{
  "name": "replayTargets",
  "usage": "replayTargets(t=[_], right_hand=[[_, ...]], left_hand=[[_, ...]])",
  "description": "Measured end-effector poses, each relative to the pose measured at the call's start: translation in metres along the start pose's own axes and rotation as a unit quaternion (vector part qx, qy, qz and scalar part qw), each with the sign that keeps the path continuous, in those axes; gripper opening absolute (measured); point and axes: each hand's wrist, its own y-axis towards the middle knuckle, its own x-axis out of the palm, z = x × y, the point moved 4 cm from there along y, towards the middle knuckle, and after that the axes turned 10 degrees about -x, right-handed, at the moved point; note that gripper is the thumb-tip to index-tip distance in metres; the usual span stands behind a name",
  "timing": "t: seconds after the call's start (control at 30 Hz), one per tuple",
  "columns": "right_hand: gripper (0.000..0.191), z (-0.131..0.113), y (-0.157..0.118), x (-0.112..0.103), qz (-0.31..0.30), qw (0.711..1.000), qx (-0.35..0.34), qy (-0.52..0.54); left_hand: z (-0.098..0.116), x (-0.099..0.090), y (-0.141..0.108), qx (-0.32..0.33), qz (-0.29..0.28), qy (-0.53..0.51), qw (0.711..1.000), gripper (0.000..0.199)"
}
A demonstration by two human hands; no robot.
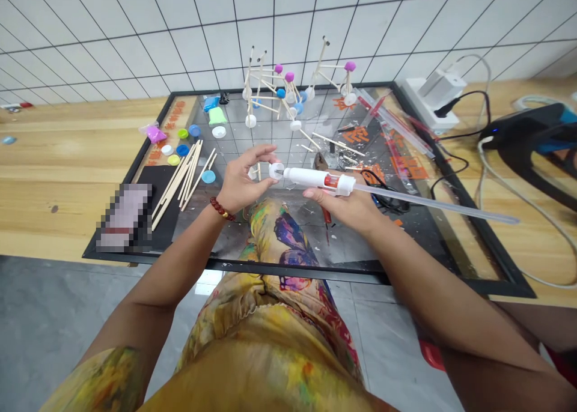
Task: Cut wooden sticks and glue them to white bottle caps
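Observation:
My left hand point(242, 181) pinches a white bottle cap point(276, 170) between thumb and fingers over the middle of the glass-topped board. My right hand point(349, 209) is wrapped round a white pen-shaped hot glue gun point(304, 176). Its nozzle points left and reaches the cap; whether it touches the cap's inside I cannot tell. A long clear glue stick point(437, 203) juts from the gun's rear toward the right. Beyond both hands stand small frames of wooden sticks point(265, 104) with white caps as wheels and pink and blue clay balls.
Loose wooden sticks point(178, 181), coloured caps point(183, 150) and a blurred-out phone point(126, 214) lie at left. Pliers point(320, 161) rest behind my right hand. Spare glue sticks point(406, 133), a power strip point(426, 103) and cables point(455, 154) are on the right.

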Motion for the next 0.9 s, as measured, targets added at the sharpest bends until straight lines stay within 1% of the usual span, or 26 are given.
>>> replayTargets(t=[0.2, 0.37, 0.47, 0.67, 0.9], right_hand=[[0.049, 0.0019, 0.0019, 0.0012, -0.01, 1.0, 0.006, -0.005], [0.048, 0.0031, 0.0036, 0.0016, -0.023, 1.0, 0.002, 0.002], [0.048, 0.0044, 0.0037, 0.0021, -0.024, 1.0, 0.003, 0.002], [0.047, 0.0083, 0.0038, 0.0043, -0.031, 0.999, 0.013, 0.0], [0.05, 0.0052, 0.0048, 0.0039, -0.032, 0.999, 0.01, -0.016]], left_hand=[[-0.0008, -0.0009, 0.0025, 0.001, 0.003, 0.006, 1.0, 0.078], [-0.0033, -0.0005, 0.0029, 0.018, 0.003, 0.019, 1.0, 0.084], [-0.0028, -0.0007, 0.0026, 0.025, 0.011, 0.03, 0.999, 0.082], [0.0035, -0.0013, 0.001, 0.045, 0.007, 0.054, 0.998, 0.071], [0.0016, -0.0027, 0.0015, 0.032, 0.015, 0.055, 0.998, 0.075]])
